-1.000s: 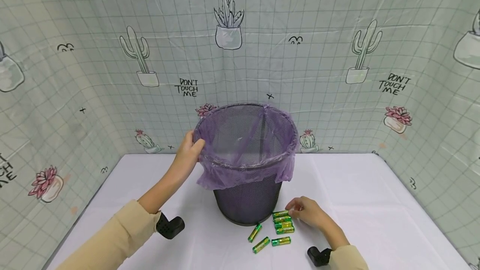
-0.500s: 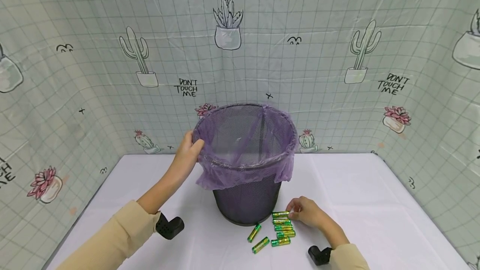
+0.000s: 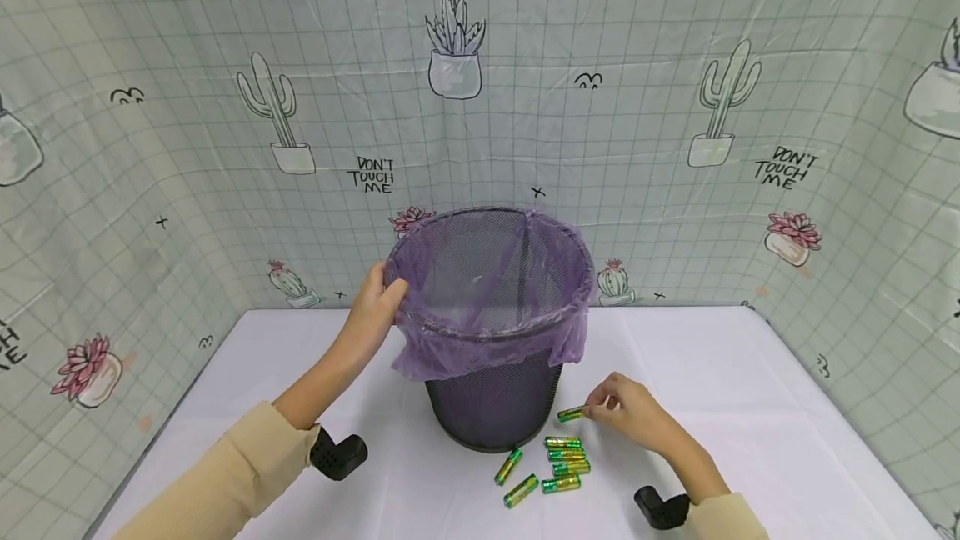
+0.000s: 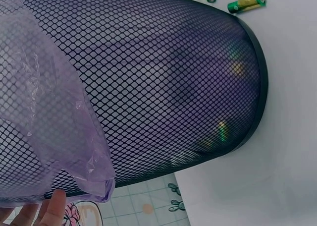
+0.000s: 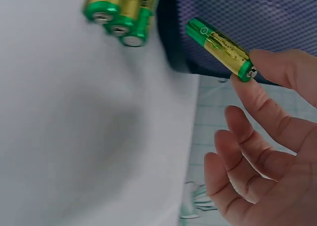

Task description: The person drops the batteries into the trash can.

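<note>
My left hand (image 3: 375, 298) grips the left rim of a black mesh wastebasket (image 3: 491, 402), thumb over the edge. A purple bin liner (image 3: 487, 352) lines it and folds down outside. My right hand (image 3: 633, 411) pinches one end of a green and gold battery (image 3: 571, 413) between thumb and index finger, right of the basket's base. In the right wrist view this battery (image 5: 220, 47) is tilted, its other fingers loosely bent. Several like batteries (image 3: 568, 455) lie in front of the basket. Through the mesh, green and gold patches (image 4: 223, 132) show near the bottom.
A white-covered table (image 3: 712, 407) bears everything. Two loose batteries (image 3: 521, 491) lie apart, left of the row. A cactus-print curtain (image 3: 360, 107) stands behind and at both sides. Black wrist devices (image 3: 339, 453) sit at the sleeves.
My right hand has pinched the rearmost battery of the row and lifted it away, up and slightly right. The rest of the row shifted a little earlier. My left hand stays at the rim.
</note>
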The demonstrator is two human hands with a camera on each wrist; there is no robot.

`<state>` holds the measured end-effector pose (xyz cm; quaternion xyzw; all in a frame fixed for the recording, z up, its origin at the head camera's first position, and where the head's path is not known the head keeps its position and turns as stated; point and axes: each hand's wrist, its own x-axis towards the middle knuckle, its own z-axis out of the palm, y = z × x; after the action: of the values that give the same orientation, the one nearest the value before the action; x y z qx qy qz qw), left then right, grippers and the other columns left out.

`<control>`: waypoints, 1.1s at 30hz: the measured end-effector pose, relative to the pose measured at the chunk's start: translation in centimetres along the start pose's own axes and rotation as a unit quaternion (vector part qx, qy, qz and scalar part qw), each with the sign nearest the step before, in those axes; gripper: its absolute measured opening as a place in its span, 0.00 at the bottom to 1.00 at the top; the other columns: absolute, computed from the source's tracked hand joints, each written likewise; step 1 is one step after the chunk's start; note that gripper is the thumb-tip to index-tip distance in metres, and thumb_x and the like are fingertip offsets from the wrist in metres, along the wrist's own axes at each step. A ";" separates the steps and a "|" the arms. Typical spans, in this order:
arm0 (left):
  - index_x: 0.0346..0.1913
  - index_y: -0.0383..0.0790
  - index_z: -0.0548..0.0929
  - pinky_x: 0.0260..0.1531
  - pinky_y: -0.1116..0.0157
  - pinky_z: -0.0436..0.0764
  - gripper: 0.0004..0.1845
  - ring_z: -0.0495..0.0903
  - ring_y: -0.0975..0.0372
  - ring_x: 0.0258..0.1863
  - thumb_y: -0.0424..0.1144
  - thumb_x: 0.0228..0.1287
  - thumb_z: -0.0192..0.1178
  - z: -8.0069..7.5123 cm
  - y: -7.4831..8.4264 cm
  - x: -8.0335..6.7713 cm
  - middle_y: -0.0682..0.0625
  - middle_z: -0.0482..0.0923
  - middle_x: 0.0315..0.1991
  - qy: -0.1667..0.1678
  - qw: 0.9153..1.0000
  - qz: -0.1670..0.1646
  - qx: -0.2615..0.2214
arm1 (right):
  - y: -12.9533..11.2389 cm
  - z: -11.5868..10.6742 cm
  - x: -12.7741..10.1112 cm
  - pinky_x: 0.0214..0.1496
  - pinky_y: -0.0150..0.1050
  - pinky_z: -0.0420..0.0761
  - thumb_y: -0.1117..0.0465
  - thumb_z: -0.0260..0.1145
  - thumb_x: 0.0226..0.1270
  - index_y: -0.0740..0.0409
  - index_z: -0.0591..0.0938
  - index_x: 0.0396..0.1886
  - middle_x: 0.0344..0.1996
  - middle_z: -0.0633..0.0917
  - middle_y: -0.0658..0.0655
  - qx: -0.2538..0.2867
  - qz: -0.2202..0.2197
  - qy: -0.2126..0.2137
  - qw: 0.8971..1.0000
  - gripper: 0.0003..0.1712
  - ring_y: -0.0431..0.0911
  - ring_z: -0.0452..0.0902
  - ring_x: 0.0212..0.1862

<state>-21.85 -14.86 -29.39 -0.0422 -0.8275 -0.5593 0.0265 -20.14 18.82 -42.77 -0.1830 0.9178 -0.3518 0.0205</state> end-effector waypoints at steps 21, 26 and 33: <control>0.63 0.31 0.55 0.41 0.66 0.71 0.27 0.66 0.55 0.45 0.40 0.63 0.39 0.0 -0.1 0.0 0.42 0.62 0.50 -0.001 1.000 -0.003 0.002 | -8.8 -7.9 -2.0 0.37 0.33 0.72 0.60 0.67 0.58 0.49 0.83 0.33 0.38 0.77 0.45 -0.062 -0.121 0.166 0.977 0.03 0.36 0.68 0.37; 0.63 0.30 0.55 0.43 0.65 0.71 0.27 0.66 0.55 0.46 0.39 0.63 0.39 0.0 -0.2 0.0 0.43 0.61 0.50 -0.007 1.000 -0.002 -0.004 | -10.5 -9.1 -2.3 0.37 0.32 0.71 0.60 0.67 0.58 0.47 0.83 0.34 0.39 0.78 0.45 -0.074 -0.134 0.185 0.971 0.04 0.37 0.68 0.37; 0.62 0.29 0.56 0.41 0.66 0.71 0.26 0.66 0.56 0.43 0.39 0.63 0.39 -0.1 -0.2 -0.1 0.44 0.61 0.48 -0.009 1.000 0.000 -0.006 | -12.3 -10.5 -2.3 0.38 0.30 0.69 0.61 0.66 0.59 0.49 0.83 0.35 0.39 0.77 0.44 -0.068 -0.156 0.203 0.964 0.05 0.36 0.68 0.38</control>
<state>-21.79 -14.99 -29.55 -0.0475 -0.8245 -0.5635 0.0183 -15.81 17.88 -27.05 -0.2495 0.8845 -0.3172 -0.2339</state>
